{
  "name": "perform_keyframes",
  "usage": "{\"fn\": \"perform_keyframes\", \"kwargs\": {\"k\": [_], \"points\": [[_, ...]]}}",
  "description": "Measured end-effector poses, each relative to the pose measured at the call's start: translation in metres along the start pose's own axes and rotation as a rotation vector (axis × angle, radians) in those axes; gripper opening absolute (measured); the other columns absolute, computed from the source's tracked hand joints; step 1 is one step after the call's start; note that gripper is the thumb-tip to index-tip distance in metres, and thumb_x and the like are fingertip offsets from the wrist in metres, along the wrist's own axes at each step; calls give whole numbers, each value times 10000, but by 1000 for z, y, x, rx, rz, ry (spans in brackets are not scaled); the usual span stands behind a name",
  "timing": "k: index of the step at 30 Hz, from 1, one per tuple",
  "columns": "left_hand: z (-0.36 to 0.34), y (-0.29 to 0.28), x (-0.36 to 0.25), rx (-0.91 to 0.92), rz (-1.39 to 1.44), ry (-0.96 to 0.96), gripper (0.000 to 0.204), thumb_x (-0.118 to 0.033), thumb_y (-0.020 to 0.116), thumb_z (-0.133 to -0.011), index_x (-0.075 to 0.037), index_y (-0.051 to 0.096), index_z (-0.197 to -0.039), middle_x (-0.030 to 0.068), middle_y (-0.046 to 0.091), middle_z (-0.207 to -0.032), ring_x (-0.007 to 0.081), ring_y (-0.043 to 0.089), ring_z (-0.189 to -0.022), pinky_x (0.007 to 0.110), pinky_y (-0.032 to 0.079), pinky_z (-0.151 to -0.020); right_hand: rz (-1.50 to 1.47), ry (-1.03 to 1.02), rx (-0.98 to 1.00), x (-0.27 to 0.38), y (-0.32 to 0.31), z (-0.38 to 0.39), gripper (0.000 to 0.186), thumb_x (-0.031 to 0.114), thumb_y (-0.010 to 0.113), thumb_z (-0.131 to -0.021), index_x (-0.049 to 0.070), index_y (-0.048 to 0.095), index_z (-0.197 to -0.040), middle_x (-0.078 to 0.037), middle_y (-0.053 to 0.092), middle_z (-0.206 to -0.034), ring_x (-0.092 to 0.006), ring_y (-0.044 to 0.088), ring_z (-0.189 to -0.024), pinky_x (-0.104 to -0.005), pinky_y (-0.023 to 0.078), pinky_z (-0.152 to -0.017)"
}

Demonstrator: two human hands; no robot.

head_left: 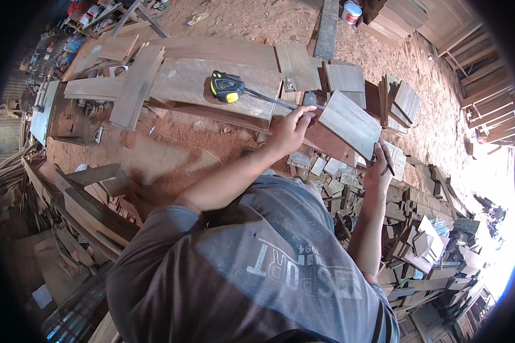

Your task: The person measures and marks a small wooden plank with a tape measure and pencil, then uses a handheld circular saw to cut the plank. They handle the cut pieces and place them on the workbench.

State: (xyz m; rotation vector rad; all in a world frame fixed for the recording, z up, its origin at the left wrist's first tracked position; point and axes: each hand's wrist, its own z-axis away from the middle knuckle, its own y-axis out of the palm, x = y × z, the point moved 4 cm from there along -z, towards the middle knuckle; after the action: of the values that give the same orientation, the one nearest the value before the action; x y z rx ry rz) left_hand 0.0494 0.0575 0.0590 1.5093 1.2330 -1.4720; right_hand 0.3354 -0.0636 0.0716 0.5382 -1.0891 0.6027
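A black and yellow tape measure (pixel 228 87) lies on a long plank, its blade (pixel 269 99) drawn out to the right. The fingers of my left hand (pixel 292 130) are pinched at the far end of that blade, beside the left edge of a short wooden board (pixel 349 123). My right hand (pixel 377 170) grips the board's near right corner. A thin dark stick, like a pencil or pen (pixel 388 164), also sticks out between its fingers. The board is tilted above the bench. My left fingertips partly hide the blade's tip.
Long planks (pixel 212 74) cover the bench, with crossed boards (pixel 136 86) at left. Short cut boards (pixel 403 103) stand stacked at right. Wood offcuts (pixel 435 246) heap up at lower right. A white bucket (pixel 351 11) stands on the sandy floor at the back.
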Motion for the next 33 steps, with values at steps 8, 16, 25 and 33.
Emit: {"fn": "perform_keyframes", "kwargs": {"k": [8, 16, 25, 33], "points": [[34, -21, 33, 80, -201, 34, 452, -44, 642, -960, 10, 639, -1409, 199, 707, -1369, 315, 730, -1198, 429, 606, -987, 251, -160, 101, -18, 10, 18, 448, 190, 660, -1086, -43, 641, -1468, 32, 615, -921, -56, 517, -805, -234, 406, -697], [46, 13, 19, 387, -693, 510, 663, -457, 617, -1060, -70, 537, -1591, 150, 504, -1666, 364, 309, -1635, 594, 165, -1356, 54, -212, -42, -27, -46, -6, 450, 197, 557, -1134, 3, 586, -1539, -82, 701, -1204, -147, 661, -987, -295, 568, -940], [37, 25, 16, 453, -991, 294, 941, -725, 418, -1075, -24, 349, -1698, 203, 336, -1764, 458, 157, -1670, 627, 33, -1353, 40, -196, -120, -16, -59, -2, 473, 175, 569, -1120, -4, 568, -1558, -82, 708, -1287, -152, 664, -1096, -330, 519, -942], [39, -6, 28, 196, -709, 185, 828, -522, 680, -1009, 56, 498, -1573, 289, 486, -1625, 487, 380, -1560, 570, 300, -1301, 37, -179, -59, -35, -27, 2, 383, 177, 638, -1106, 13, 670, -1451, 81, 595, -865, -25, 457, -701, -208, 342, -608]]}}
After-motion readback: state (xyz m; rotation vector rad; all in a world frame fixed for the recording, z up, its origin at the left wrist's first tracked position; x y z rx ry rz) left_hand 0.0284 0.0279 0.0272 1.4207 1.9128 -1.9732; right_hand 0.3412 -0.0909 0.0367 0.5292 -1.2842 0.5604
